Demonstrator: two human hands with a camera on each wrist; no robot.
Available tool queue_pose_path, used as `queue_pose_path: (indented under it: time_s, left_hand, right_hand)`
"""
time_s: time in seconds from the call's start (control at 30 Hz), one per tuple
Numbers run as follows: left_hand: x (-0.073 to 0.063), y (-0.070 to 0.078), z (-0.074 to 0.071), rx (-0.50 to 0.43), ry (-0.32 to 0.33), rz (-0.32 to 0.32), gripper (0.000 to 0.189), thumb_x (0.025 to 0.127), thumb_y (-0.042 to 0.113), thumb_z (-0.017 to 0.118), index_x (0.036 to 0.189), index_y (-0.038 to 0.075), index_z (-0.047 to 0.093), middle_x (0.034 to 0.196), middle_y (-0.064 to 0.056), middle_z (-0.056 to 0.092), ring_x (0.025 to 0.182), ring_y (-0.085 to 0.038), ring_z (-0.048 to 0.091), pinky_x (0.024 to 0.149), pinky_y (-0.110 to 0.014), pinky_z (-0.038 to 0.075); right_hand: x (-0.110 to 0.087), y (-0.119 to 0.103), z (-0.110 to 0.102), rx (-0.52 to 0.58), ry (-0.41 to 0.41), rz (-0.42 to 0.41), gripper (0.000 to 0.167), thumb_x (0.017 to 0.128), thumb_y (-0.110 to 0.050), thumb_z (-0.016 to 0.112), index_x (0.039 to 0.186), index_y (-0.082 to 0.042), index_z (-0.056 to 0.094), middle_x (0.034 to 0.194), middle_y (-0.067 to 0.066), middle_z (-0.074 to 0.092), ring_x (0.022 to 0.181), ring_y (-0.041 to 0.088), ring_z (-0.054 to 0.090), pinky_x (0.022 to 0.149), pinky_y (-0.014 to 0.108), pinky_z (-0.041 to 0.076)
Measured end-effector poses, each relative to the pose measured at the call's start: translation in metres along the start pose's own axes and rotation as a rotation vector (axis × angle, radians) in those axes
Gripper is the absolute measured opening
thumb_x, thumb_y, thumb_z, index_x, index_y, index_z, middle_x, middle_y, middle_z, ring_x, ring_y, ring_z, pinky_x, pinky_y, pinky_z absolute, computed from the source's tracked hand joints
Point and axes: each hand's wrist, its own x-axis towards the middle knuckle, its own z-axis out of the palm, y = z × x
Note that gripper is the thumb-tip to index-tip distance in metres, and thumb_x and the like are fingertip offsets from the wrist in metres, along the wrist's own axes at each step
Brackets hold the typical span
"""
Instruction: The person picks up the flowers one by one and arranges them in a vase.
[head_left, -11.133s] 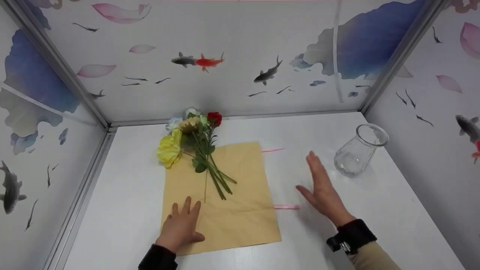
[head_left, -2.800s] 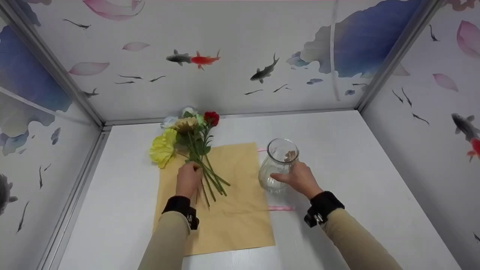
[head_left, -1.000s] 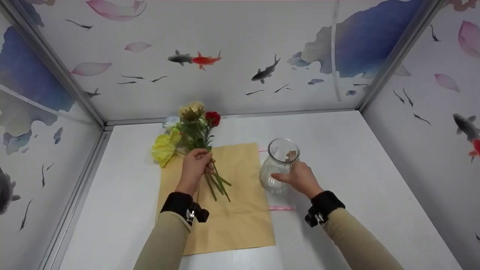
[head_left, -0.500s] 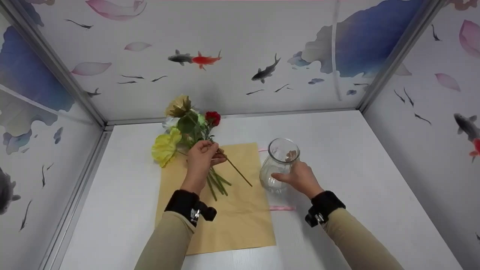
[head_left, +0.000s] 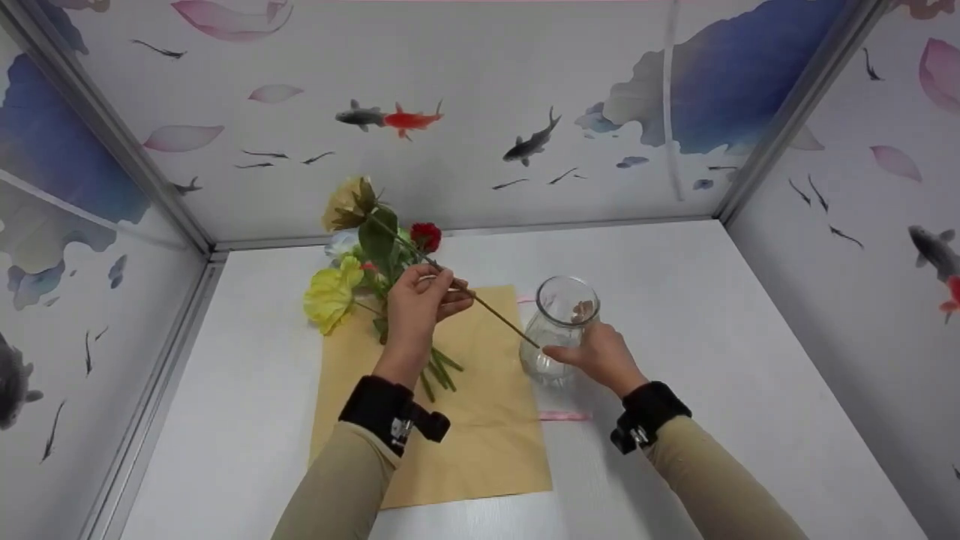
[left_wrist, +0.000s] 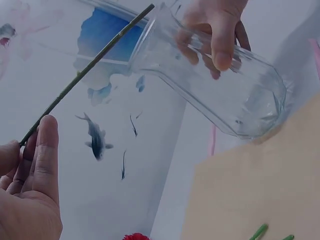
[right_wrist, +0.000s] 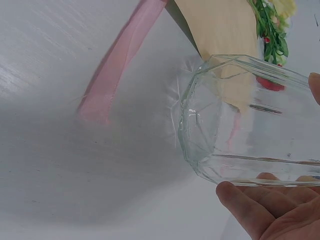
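Note:
My left hand (head_left: 421, 311) pinches the stem of a beige flower (head_left: 349, 205), raised above the other flowers with its bloom to the upper left. The bare stem (left_wrist: 87, 70) slants toward the glass vase (head_left: 541, 367); in the left wrist view its end lies by the vase's rim, but whether they touch I cannot tell. My right hand (head_left: 606, 358) grips the vase's side, thumb in front and fingers behind the glass. A yellow flower (head_left: 330, 295), a red carnation (head_left: 426, 237) and a pale blue flower (head_left: 343, 245) lie on the left, partly hidden by my left hand.
Brown kraft paper (head_left: 487, 450) lies under the flower stems (head_left: 442, 367). A pink ribbon (head_left: 564, 415) sticks out from its right edge, with another pink ribbon end (head_left: 526, 298) farther back. Printed panels wall the white table (head_left: 712, 375) at the back and sides.
The vase has come from the far right to beside the paper, in my right hand. My left hand has lifted the beige flower from the bunch and moved right, swinging its stem toward the vase.

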Motion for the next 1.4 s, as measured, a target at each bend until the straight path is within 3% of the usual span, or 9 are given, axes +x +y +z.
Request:
queue_pose_path:
  time_s: [0.17,0.4,0.7,0.97,1.17,1.4]
  left_hand:
    - [-0.002,0.004,0.007,-0.03,-0.002,0.042,0.017,0.102,0.011,0.064,0.113,-0.001,0.057,0.102,-0.025,0.071,0.089,-0.031,0.076,0.085,-0.042,0.061]
    - [-0.004,0.006,0.014,-0.045,0.014,0.103,0.02,0.101,0.013,0.065,0.112,-0.002,0.057,0.104,-0.027,0.072,0.088,-0.031,0.076,0.084,-0.044,0.061]
    - [-0.004,0.007,0.025,-0.024,0.004,0.144,0.019,0.102,0.012,0.063,0.114,-0.001,0.056,0.106,-0.027,0.072,0.089,-0.032,0.076,0.085,-0.043,0.061]
    - [0.0,0.003,0.033,0.051,-0.004,0.153,0.019,0.103,0.015,0.063,0.115,0.002,0.057,0.106,-0.024,0.072,0.092,-0.032,0.076,0.085,-0.041,0.061]
    - [0.001,0.0,0.039,0.158,-0.028,0.154,0.017,0.103,0.016,0.062,0.114,0.004,0.059,0.104,-0.019,0.073,0.091,-0.031,0.076,0.083,-0.039,0.061]
    - [0.003,-0.005,0.046,0.332,-0.062,0.172,0.011,0.105,0.017,0.061,0.11,0.007,0.06,0.101,-0.017,0.075,0.078,-0.027,0.075,0.074,-0.036,0.062]
  right_hand:
    - [0.0,-0.001,0.0,-0.009,0.006,-0.001,0.072,0.078,-0.047,0.086,0.122,0.004,0.061,0.099,0.022,0.072,0.076,0.021,0.055,0.068,0.038,0.049]
    - [-0.001,0.0,0.0,0.002,0.014,-0.031,0.097,0.078,-0.046,0.086,0.147,0.008,0.042,0.114,0.03,0.069,0.092,0.03,0.067,0.077,0.046,0.054]
    - [0.0,0.0,0.001,0.005,0.015,-0.031,0.096,0.078,-0.045,0.086,0.146,0.006,0.042,0.119,0.032,0.068,0.104,0.039,0.069,0.084,0.051,0.055]
    - [0.001,-0.001,0.0,-0.001,0.007,-0.006,0.092,0.077,-0.045,0.086,0.142,0.008,0.048,0.107,0.028,0.071,0.078,0.023,0.058,0.069,0.039,0.05]
    - [0.001,-0.001,0.0,-0.008,0.004,0.015,0.086,0.077,-0.047,0.086,0.136,0.005,0.053,0.108,0.028,0.071,0.08,0.024,0.06,0.07,0.04,0.051]
    - [0.002,0.002,0.001,-0.005,0.004,0.009,0.081,0.078,-0.047,0.086,0.133,0.004,0.055,0.113,0.027,0.071,0.087,0.026,0.063,0.078,0.045,0.053]
